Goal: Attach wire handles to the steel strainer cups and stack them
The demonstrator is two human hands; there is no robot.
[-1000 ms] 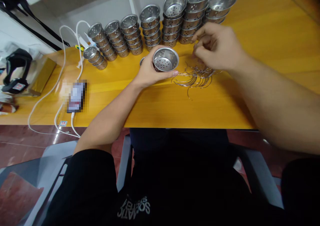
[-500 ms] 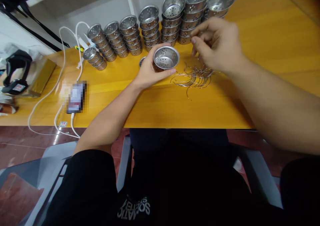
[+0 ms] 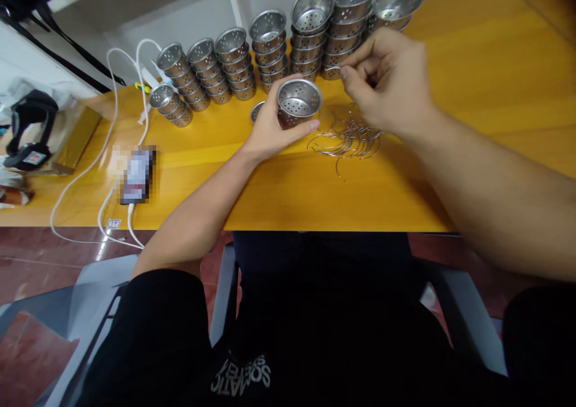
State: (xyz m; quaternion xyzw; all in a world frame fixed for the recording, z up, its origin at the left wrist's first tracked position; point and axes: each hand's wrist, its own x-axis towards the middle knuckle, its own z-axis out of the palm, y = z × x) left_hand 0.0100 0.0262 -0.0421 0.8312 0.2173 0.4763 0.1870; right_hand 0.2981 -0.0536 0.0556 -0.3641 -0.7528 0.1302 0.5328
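My left hand [image 3: 276, 122] is wrapped round a perforated metal cup [image 3: 300, 101], its mouth facing up and toward me. Thumb in front, fingers behind: the cup is gripped from its left side above the table. To the right, my right hand [image 3: 387, 80] is closed in a pinch, with what looks like a thin metal wire [image 3: 332, 67] poking out leftward from the fingertips. Beneath that hand lies a loose pile of curved metal wires [image 3: 348, 141], partly covered by it. Behind my left hand, a small metal cup [image 3: 256, 111] shows only in part.
Stacks of perforated cups [image 3: 270, 47] line the back of the yellow table [image 3: 292, 197], larger toward the right. A phone [image 3: 137, 176] with white cables [image 3: 67, 194] lies at the left. A black strapped device [image 3: 31, 128] sits farther left beside a box [image 3: 78, 134].
My right hand has shifted slightly left and its fingers have drawn together in a pinch, lifting off the wire pile. The cup in my left hand has tilted a little and risen slightly.
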